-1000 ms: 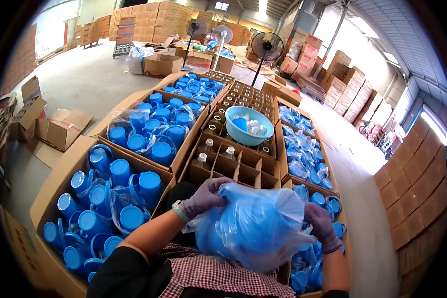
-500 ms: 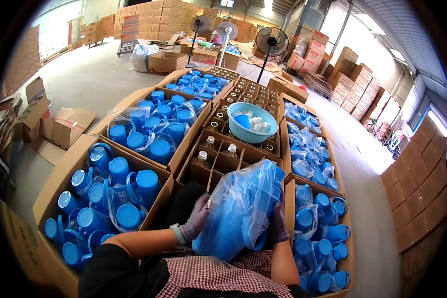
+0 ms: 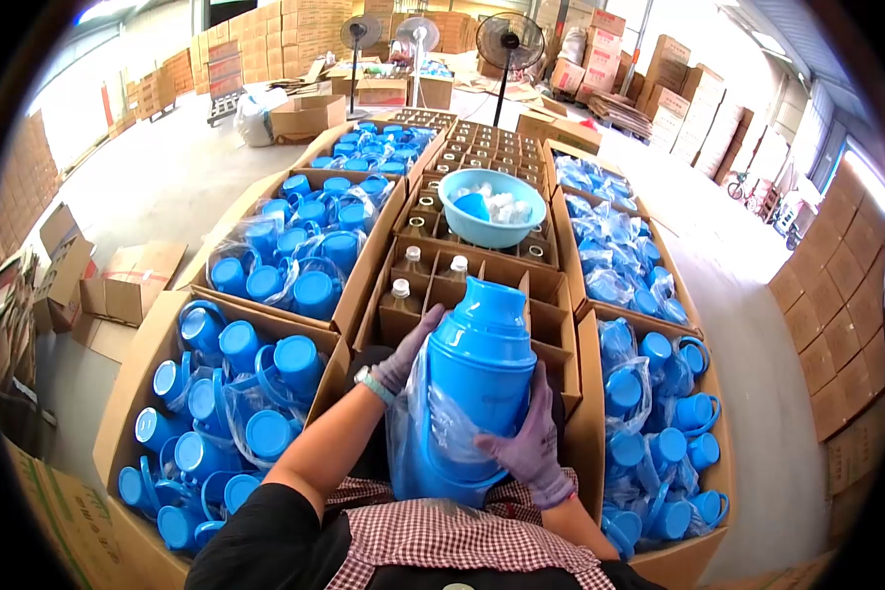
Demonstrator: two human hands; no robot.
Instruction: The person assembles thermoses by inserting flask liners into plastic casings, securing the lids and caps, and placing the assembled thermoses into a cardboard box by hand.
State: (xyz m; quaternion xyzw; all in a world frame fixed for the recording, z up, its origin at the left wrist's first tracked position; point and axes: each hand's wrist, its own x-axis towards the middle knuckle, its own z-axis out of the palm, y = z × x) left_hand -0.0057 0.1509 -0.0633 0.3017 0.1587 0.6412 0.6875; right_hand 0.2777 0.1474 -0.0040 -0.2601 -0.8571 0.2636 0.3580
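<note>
A large blue plastic thermos jug (image 3: 484,369) stands tilted in my lap, its narrow top up and away from me. My left hand (image 3: 408,356), in a purple-grey glove, grips its upper left side. My right hand (image 3: 533,447), gloved too, is wrapped round its right side, the thumb across the front. A clear plastic bag (image 3: 413,418) is bunched down around its lower half and left side. Just beyond stands a divided carton (image 3: 549,295) with several clear-topped bottles (image 3: 400,293) in its left and far compartments.
Cartons of blue jugs and cups, some bagged, flank me on the left (image 3: 206,433) and right (image 3: 664,442). A light-blue basin (image 3: 492,231) holding small white pieces and a blue scoop rests on the bottle cartons. Standing fans (image 3: 509,44) and stacked boxes (image 3: 310,39) are farther back.
The clear bag has come down off the jug's top, baring its upper part. The jug is more upright, and my right hand has moved to its front right side.
</note>
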